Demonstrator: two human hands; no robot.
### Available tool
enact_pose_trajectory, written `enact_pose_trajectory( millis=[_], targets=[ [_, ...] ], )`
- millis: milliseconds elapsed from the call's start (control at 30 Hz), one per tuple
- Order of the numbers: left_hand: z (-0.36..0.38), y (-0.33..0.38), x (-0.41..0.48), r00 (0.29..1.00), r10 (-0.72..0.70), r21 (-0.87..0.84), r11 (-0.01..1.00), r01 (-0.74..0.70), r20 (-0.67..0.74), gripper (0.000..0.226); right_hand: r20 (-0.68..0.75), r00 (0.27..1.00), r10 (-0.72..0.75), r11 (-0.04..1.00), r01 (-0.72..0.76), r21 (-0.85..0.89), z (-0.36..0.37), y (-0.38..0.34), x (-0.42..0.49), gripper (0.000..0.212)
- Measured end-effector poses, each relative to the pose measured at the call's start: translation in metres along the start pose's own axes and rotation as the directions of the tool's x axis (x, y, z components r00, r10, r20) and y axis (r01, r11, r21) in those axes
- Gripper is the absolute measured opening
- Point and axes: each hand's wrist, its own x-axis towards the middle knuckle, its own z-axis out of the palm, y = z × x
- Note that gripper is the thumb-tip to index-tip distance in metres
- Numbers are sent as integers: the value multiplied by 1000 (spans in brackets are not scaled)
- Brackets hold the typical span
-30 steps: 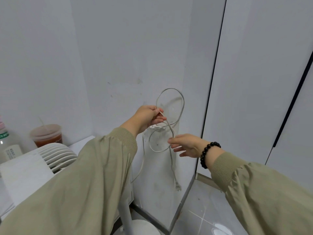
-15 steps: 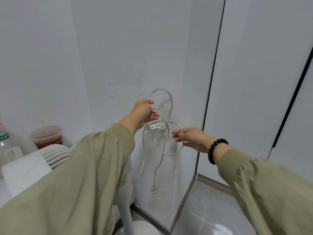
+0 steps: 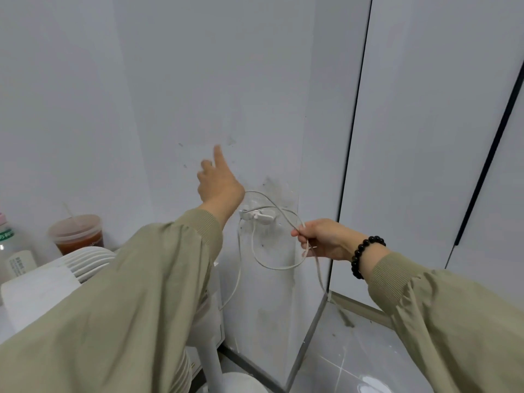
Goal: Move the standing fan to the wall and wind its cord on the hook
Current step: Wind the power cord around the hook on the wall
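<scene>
Left hand (image 3: pixel 218 182) let go of cord (image 3: pixel 279 268), fingers loose, empty. Right hand (image 3: pixel 326 239) fingers pinch loop right of hook (image 3: pixel 259 217); winding likely unfinished.

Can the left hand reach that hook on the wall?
Probably yes. The left hand hovers just up-left of the hook, with nothing between them; only the cord loops over it.

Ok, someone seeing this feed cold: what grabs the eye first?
The white cord looped over the hook mid-frame, with the right hand pinching a strand just right of it. Next, the left hand raised up-left of the hook, a finger up, holding nothing. The white fan sits at lower left beside a cup of reddish drink.
</scene>
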Motion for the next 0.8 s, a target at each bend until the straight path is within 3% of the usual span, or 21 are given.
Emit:
enact_pose_trajectory(
  millis=[33,67,133,200,233,333,367,400,500,600,633,700,800],
  targets=[
    [2,-2,0,971,219,164,966,-202,-96,78,-53,998,-23,999,21,-48,-1,-4,-1,30],
    [4,0,-3,893,433,256,884,-392,-126,73,-90,995,-45,996,37,-84,-2,-8,-2,29],
    [11,7,-7,745,665,253,711,-656,61,54,-119,990,-77,992,64,-112,-2,-16,-4,29],
    [22,16,-14,631,676,228,593,-772,381,42,-120,988,-99,989,85,-119,-1,-23,-6,29],
    [27,19,-16,579,665,267,518,-813,471,39,-122,987,-105,989,91,-119,-1,-26,-7,29],
    [36,21,-18,496,711,420,303,-856,499,24,-144,984,-108,990,93,-106,-1,-31,-9,30],
    [39,21,-18,495,723,424,302,-854,482,22,-155,983,-102,992,89,-88,-2,-31,-10,31],
    [41,21,-18,532,716,395,373,-839,453,22,-164,982,-93,994,83,-66,-3,-30,-10,31],
    [43,17,-17,743,611,166,731,-662,272,22,-180,982,-63,994,46,-99,-9,-21,-11,27],
    [34,13,-8,921,385,-166,914,-371,56,21,-228,972,-64,959,-3,-282,-17,-6,-11,27],
    [29,12,-5,955,294,-335,904,-264,38,21,-248,966,-68,940,-21,-340,-19,-2,-10,27],
    [18,10,-1,978,175,-610,789,-70,115,24,-287,955,-71,905,-59,-421,-23,4,-7,26],
    [6,5,4,954,157,-771,629,104,256,27,-356,931,-86,886,-92,-454,-29,5,-3,25]
  ],
)
